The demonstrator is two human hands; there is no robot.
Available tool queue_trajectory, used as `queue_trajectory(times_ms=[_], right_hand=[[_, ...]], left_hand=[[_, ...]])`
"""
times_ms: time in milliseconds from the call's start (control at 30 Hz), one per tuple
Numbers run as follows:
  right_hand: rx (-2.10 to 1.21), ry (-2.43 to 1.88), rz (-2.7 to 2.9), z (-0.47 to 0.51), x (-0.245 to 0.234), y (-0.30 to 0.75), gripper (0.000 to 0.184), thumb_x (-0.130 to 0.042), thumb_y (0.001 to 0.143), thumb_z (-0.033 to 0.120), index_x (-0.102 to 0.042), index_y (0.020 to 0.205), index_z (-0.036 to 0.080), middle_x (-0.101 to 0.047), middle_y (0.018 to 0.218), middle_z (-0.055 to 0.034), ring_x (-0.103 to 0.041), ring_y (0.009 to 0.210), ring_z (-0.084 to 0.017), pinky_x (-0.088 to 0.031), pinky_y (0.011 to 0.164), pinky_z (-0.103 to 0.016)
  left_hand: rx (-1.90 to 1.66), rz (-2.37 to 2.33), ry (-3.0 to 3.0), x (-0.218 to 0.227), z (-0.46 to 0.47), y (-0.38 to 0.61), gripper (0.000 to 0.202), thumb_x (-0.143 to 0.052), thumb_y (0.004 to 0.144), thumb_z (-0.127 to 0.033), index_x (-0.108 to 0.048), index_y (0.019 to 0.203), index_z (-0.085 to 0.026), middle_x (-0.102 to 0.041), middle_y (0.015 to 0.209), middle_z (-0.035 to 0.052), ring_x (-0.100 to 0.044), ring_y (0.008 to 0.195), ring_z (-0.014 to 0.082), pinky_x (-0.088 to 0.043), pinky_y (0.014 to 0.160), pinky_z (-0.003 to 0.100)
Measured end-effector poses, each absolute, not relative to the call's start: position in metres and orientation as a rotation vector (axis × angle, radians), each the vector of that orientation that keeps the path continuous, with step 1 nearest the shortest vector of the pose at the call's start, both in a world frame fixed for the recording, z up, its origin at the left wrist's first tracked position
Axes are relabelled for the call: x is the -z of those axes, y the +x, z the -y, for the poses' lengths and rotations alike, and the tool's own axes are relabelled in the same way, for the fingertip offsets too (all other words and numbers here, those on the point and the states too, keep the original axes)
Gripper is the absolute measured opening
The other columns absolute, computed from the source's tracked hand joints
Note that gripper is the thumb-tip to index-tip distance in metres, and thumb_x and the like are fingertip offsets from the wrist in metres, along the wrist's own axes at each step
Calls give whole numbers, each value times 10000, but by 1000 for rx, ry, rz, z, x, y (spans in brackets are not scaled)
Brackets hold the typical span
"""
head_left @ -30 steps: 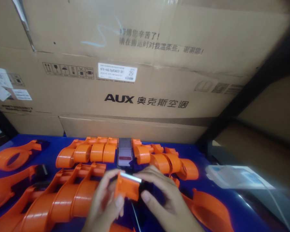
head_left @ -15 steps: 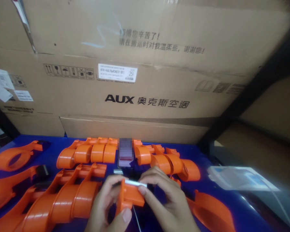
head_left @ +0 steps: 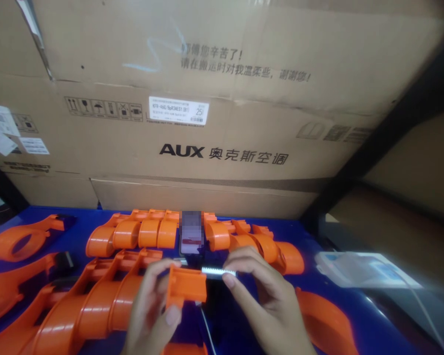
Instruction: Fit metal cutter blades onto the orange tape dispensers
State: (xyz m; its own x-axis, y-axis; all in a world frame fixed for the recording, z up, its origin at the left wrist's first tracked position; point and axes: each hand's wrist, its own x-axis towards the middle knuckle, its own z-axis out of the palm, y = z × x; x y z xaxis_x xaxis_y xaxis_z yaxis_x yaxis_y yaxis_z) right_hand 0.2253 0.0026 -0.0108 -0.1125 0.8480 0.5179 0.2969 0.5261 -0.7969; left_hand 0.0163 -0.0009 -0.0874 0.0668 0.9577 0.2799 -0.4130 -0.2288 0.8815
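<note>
My left hand [head_left: 151, 310] is closed on a small orange plastic bracket [head_left: 186, 286], thumb on its front face. My right hand [head_left: 261, 301] pinches a thin serrated metal blade [head_left: 218, 272] by its right end, held level just to the right of the bracket's top edge and slightly apart from it. Both hands hover low over the blue table [head_left: 358, 315], in front of a phone [head_left: 191, 236] propped upright with its screen blurred.
Several orange tape-dispenser shells lie in rows on the left [head_left: 96, 305] and behind the phone [head_left: 148, 234], more at right [head_left: 321, 320]. A clear plastic bag [head_left: 362, 271] lies at right. Large cardboard boxes [head_left: 222, 123] wall off the back; a black shelf post [head_left: 373, 148] slants at right.
The blade was seated along the bracket's top edge; now my right hand has drawn it out to the right, and my left hand has shifted the bracket slightly left.
</note>
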Motion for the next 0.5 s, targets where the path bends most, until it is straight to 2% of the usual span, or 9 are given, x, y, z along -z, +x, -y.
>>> queue_trajectory(times_ms=[167,333,500], right_hand=[[-567,-991,1651,-5,14,232,67,-662,946,194,-672,932,259,-649,921,-5,-631,849,-180,-490,761,-313],[-325,-1087,1677,-13,19,239,95,-667,947,197,-717,988,265,-632,913,-19,-608,853,-188,-487,770,-330],[-430,-1105,2059,-13,21,223,244,-570,998,191,-748,1130,293,-668,898,-30,-623,867,-204,-516,787,-356]], left_hand=[[-1495,-566,1098,93,0,13,547,-738,823,-541,-564,1290,-315,-620,682,-6,-527,502,138,-411,482,237],[-1624,-612,975,77,8,13,573,-737,777,-630,-558,1258,-375,-627,756,-2,-574,544,174,-470,520,300],[-1572,-628,952,72,9,11,604,-735,779,-644,-535,1284,-380,-698,885,22,-609,541,180,-496,548,334]])
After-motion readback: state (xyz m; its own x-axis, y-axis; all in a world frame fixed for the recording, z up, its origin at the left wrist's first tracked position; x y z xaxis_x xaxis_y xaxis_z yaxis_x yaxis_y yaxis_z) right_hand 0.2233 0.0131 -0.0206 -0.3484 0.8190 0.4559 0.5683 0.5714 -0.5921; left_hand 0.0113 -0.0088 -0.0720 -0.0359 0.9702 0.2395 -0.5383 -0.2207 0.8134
